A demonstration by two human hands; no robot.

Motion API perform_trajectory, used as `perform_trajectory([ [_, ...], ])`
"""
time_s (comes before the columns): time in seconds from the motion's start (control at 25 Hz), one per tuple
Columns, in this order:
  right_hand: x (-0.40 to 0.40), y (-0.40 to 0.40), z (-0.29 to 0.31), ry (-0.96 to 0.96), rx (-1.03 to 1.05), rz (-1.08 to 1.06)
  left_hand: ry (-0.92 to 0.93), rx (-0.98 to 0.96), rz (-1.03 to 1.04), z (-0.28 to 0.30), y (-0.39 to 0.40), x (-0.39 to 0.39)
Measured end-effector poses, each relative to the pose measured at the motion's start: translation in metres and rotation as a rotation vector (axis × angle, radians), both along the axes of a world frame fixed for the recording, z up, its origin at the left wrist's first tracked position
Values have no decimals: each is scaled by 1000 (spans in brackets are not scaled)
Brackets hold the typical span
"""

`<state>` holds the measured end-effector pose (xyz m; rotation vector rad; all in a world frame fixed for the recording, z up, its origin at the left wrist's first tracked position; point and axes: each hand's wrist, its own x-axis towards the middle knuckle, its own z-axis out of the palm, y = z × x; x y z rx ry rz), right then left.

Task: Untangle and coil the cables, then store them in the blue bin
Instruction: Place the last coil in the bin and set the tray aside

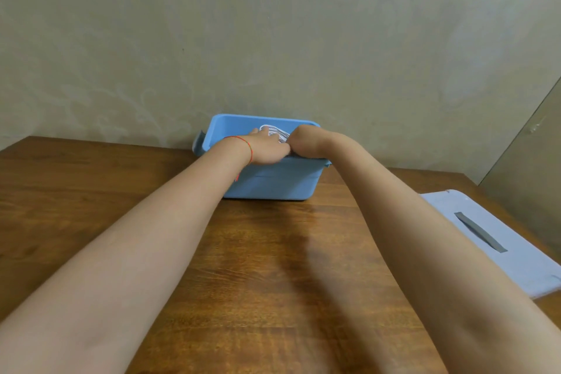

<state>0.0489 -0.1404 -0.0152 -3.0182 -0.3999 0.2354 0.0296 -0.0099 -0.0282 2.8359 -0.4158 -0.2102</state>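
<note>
White coiled cables (274, 131) lie inside the blue bin (267, 182), showing just beyond and between the two hands that reach over its near rim. The left hand (267, 147) rests on top of the coil, its thumb pointing toward the far wall of the bin; the fingers dip out of sight, so whether this grip is clamped on the cables cannot be told. The right hand (303, 141) is bent down at the wrist and touches the left; its fingers are hidden inside the bin, and the state of that grip cannot be told either. A thin red string bracelet (247, 146) circles the left wrist, just short of the grip. The bin stands on a wooden tabletop (258, 267) against a pale patterned wall (273, 24). Well to the right of the hands, a pale blue lid (501, 240) with a grey handle (479, 231) lies flat on the tabletop.
</note>
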Motion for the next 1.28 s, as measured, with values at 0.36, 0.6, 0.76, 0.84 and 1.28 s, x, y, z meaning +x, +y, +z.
perform_trajectory([
  [0.36, -37, -15, -10, 43, 132, -76, -236, 160, -29, -22, 5, -11],
  [0.6, -58, -67, -10, -103, 281, -125, -244, 183, -126, -23, -47, -8],
  [0.76, -71, -145, -24, -631, 430, -245, -409, 245, -107, -16, -96, -33],
  [0.84, -80, -190, -41, -460, 149, -507, -570, 148, -223, -20, -137, -53],
  [1.28, -118, -227, -85, -168, -277, -551, -418, -14, -324, -50, -188, -88],
])
